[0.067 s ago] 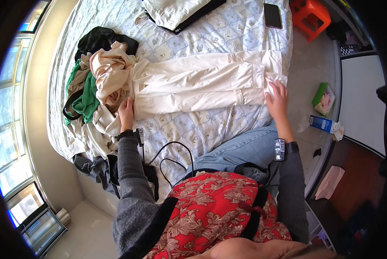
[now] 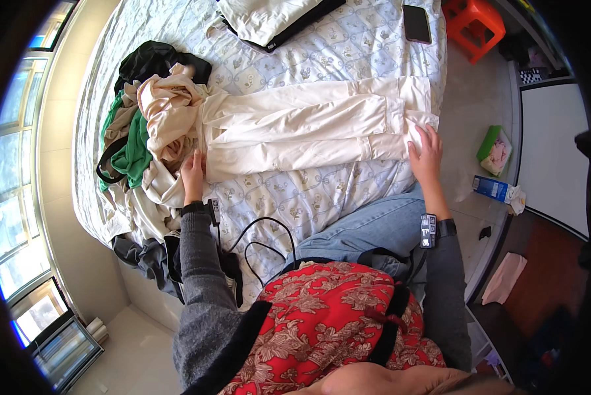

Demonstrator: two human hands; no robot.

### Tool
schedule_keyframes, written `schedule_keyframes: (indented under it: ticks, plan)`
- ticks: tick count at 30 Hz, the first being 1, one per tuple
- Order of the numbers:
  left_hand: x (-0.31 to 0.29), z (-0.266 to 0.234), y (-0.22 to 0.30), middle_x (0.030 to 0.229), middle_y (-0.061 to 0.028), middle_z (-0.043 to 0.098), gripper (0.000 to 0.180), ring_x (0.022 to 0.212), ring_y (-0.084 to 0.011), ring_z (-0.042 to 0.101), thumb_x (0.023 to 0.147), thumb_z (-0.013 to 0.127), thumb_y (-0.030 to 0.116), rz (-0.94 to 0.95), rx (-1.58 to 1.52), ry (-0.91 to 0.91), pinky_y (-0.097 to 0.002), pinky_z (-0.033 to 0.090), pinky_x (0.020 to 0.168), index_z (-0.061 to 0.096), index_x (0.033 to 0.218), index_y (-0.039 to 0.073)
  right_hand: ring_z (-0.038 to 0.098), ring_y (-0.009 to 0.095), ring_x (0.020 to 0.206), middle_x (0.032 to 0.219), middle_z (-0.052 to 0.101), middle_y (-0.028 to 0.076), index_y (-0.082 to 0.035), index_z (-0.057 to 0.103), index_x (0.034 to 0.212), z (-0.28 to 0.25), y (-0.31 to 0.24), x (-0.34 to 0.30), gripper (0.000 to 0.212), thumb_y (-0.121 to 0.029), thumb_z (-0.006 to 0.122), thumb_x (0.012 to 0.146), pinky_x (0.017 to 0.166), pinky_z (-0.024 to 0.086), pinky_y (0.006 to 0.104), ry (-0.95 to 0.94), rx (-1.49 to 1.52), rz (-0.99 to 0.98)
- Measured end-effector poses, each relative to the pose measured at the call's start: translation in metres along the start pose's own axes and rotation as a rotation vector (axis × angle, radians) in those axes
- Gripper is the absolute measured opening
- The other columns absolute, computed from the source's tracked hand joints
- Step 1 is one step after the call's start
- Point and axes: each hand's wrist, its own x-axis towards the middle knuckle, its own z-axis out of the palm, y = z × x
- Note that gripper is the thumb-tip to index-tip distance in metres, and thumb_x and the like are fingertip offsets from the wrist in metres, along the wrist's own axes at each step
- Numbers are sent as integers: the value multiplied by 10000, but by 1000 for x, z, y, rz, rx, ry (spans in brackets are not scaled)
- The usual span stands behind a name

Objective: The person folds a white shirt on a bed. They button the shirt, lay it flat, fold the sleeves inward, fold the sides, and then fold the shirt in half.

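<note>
A pair of cream-white trousers (image 2: 295,131) lies stretched sideways across the bed, its fabric slightly creased. My left hand (image 2: 193,172) pinches the near edge at the trousers' left end, beside a heap of clothes. At the opposite end, my right hand (image 2: 427,155) has its fingers curled over the near corner of the cloth, partly hiding it. Pale peach cloth (image 2: 167,99), a green garment (image 2: 132,151) and a black garment (image 2: 154,59) make up much of the heap, which touches the trousers' left end.
Folded white and black clothes (image 2: 269,20) lie at the bed's far side, with a dark phone (image 2: 417,25) to their right. An orange stool (image 2: 477,29), a green box (image 2: 493,150) and a blue carton (image 2: 490,189) stand on the floor at right. A black cable (image 2: 269,220) loops near my lap.
My right hand has shifted very slightly to the right and toward me. The trousers and the heap lie as before.
</note>
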Motion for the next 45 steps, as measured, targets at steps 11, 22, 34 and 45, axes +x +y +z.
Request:
schedule_keyframes:
  ticks: [11,22,34,45]
  plan:
    - [-19,-10,-21,804,50,629,179,707,-32,519,915,693,198,-8,-196,-66,-181,396,644,682,962,25,554,277,996,1124,560,157,-20,518,1197,-7,9,-48,459,-268,712,862,892,458,404,174,192,371]
    - [-34,54,55,850,-90,611,215,836,-287,586,852,659,142,795,924,288,-401,477,763,655,1057,78,634,200,1031,1114,654,127,-46,599,1115,-1,-20,-72,313,-292,658,931,891,509,309,-355,1597,1234]
    - [-49,431,154,1219,-172,599,553,1171,-366,529,814,742,363,921,605,-776,-441,416,1002,581,1248,61,543,167,1165,1208,605,12,-123,566,1193,56,-36,-53,392,-287,732,877,1058,378,349,393,2129,1221]
    - [-56,544,204,974,-84,717,416,866,-169,668,818,768,232,367,587,-1214,-299,515,792,668,1126,-29,673,181,873,931,703,29,-71,671,1021,25,-21,-30,298,-353,670,924,749,497,292,352,1424,1059]
